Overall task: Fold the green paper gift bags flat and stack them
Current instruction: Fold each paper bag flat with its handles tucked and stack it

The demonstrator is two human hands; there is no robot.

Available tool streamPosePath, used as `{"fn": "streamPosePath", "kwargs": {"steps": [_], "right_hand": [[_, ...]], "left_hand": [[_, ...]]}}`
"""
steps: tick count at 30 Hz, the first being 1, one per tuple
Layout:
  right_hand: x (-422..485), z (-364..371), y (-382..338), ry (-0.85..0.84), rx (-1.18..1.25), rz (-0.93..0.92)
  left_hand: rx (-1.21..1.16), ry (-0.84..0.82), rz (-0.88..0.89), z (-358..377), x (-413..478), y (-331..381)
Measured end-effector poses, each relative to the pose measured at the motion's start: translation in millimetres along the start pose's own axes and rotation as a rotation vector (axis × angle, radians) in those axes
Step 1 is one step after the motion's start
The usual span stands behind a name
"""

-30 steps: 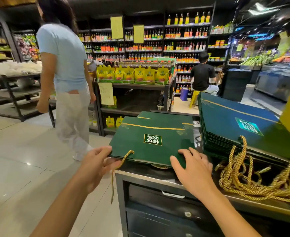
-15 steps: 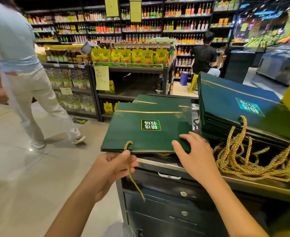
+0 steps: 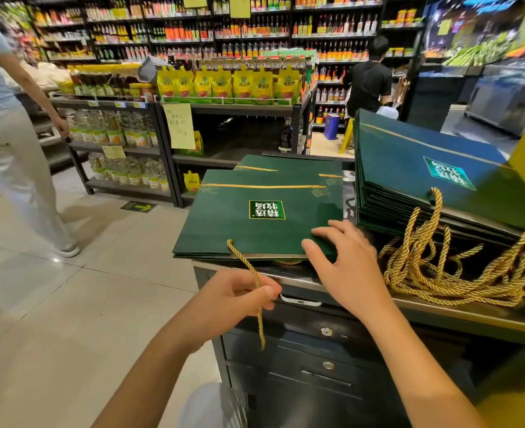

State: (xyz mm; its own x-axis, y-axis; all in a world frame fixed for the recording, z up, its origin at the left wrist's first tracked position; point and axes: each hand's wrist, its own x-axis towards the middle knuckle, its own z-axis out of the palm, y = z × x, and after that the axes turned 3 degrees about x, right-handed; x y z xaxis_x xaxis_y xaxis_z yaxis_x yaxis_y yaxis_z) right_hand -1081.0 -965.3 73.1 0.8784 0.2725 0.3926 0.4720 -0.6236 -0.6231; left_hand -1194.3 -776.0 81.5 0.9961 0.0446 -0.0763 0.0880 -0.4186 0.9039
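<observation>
- The left hand (image 3: 233,299) hangs just off the counter's (image 3: 425,307) near edge, pinching the gold rope handle (image 3: 248,267) of the top green bag (image 3: 239,223).
- The right hand (image 3: 347,267), fingers spread, presses that flat bag's near right corner.
- The bag lies at the counter's left end, overhanging it.
- A taller stack of bags (image 3: 409,171) sits just right.

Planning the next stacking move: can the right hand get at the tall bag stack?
Probably yes: the right hand rests on the flat bag right beside the tall stack, nothing between.
</observation>
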Motion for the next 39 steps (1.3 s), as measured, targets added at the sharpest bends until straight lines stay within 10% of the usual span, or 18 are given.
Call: {"fn": "streamPosePath", "kwargs": {"steps": [5, 12, 26, 32, 39], "right_hand": [[-6.3, -3.3, -1.2, 0.025, 0.145, -0.107], [-15.6, -7.7, 6.9, 0.066, 0.309, -0.347], [-12.2, -11.6, 8.2, -0.201, 0.322, -0.278], [-10.8, -14.7, 6.9, -0.187, 0.443, -0.234], [-6.0, -20.6, 7.0, -0.116, 0.509, -0.106]], "left_hand": [[0.099, -0.048, 0.056, 5.1, 3.3, 6.4], [-0.352, 0.122, 0.069, 5.8, 8.4, 30.4], [-0.833, 0.294, 0.106, -1.3, 18.2, 46.5], [-0.674, 0.343, 0.143, -11.0, 23.0, 51.7], [0.195, 0.340, 0.326, -17.0, 41.2, 36.6]]}}
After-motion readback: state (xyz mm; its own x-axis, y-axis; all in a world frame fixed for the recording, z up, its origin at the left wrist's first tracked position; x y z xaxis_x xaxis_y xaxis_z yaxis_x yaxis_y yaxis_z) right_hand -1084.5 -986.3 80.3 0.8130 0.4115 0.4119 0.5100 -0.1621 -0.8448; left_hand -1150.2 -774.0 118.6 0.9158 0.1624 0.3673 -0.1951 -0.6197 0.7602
